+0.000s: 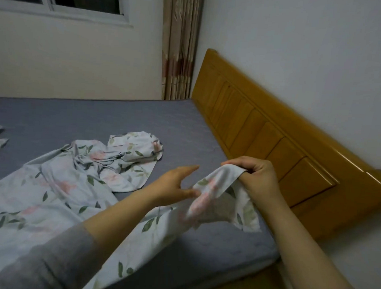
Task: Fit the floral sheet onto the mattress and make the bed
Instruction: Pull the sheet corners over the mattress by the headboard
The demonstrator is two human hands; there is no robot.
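Holding corner of pale floral cotton sheet [57,188] in my clenched right hand [253,176]; left hand [174,183] half-open, fingertips brushing same fold. Rest of sheet trails left of hands across grey mattress [120,118]; mattress corner lies below right hand, nearer it.

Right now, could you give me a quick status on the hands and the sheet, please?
Right hand gripping a sheet corner; left hand open, fingertips on it. Floral sheet bunched, unfitted, on grey mattress. Nothing blocking the near corner.
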